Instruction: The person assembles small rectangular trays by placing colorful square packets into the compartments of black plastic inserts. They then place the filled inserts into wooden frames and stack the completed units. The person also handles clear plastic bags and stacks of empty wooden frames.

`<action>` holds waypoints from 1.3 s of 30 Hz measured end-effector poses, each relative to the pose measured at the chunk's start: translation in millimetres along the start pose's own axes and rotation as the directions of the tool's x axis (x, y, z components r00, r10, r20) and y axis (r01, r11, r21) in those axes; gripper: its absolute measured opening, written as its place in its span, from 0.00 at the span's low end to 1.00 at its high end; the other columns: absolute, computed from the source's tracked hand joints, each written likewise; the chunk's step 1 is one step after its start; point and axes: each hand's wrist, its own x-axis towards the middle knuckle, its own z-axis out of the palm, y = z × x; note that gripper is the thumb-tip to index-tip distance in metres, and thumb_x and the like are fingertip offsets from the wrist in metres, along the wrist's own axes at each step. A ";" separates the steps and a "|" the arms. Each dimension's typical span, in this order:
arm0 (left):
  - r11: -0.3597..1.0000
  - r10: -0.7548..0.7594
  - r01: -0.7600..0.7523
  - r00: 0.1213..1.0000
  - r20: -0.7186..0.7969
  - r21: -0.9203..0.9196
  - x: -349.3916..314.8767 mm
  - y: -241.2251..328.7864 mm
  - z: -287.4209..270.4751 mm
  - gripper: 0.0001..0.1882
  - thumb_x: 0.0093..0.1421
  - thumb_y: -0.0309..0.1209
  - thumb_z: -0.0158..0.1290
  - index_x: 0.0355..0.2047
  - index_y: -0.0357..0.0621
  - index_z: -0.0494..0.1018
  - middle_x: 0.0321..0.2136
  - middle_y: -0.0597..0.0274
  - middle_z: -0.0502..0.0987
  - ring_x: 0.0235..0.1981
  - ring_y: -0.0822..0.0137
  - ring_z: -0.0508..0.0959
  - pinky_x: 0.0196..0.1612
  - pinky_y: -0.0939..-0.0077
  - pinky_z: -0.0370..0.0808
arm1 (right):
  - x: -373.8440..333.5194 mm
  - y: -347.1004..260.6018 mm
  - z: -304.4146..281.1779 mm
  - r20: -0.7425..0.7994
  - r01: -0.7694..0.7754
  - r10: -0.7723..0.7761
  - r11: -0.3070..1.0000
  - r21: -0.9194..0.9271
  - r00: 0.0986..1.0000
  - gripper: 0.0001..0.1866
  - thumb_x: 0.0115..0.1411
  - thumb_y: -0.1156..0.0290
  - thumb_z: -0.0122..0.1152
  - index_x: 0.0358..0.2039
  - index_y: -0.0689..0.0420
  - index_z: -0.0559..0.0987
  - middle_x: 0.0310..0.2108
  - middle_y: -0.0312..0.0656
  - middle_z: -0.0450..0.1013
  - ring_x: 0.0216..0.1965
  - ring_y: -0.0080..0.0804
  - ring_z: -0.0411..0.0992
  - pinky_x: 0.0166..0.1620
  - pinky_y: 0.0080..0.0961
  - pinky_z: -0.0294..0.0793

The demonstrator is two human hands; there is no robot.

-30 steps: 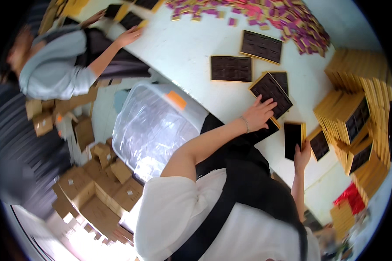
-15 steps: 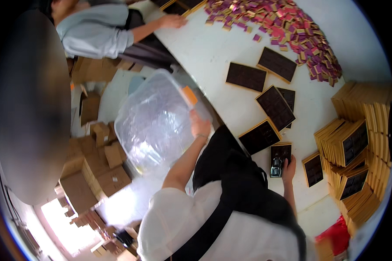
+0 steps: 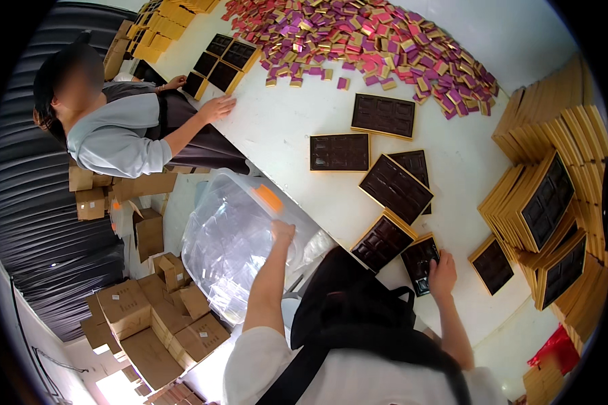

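My left hand (image 3: 284, 232) is closed on the rim of a large clear plastic bin (image 3: 203, 226), just below its orange latch (image 3: 268, 198). Crumpled-looking clear plastic (image 3: 240, 250) fills the bin. On the white table, my right hand (image 3: 443, 273) grips the right side of a shallow gold-edged box (image 3: 412, 260) with a dark tray inside. Something glossy shows in that box near its lower end, too small to name. Touching or close to its upper left lies a similar box (image 3: 383, 243); another (image 3: 396, 189) overlaps a box beneath it.
Stacked gold-edged boxes (image 3: 530, 202) stand at the right. A big heap of purple, red and gold wrapped pieces (image 3: 378, 40) covers the far table. A co-worker (image 3: 125, 131) stands at the far left beside more boxes (image 3: 224, 64). Cardboard cartons (image 3: 162, 324) crowd the lower left floor.
The view has swung, bringing more of the co-worker and far table in. My left hand stays on the bin rim; my right hand's fingers reach a little further over the box.
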 end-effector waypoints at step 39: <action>-0.009 0.949 -0.983 0.050 0.312 0.184 -119.9 173.8 -118.9 0.55 0.37 0.42 0.67 0.66 0.57 0.53 0.61 0.46 0.55 0.63 0.46 0.54 0.60 0.26 0.42 | -12.6 -185.9 8.5 0.398 -0.295 0.743 -0.276 0.915 0.538 0.16 0.58 0.72 0.61 0.47 0.56 0.73 0.40 0.38 0.74 0.42 0.34 0.73 0.43 0.40 0.75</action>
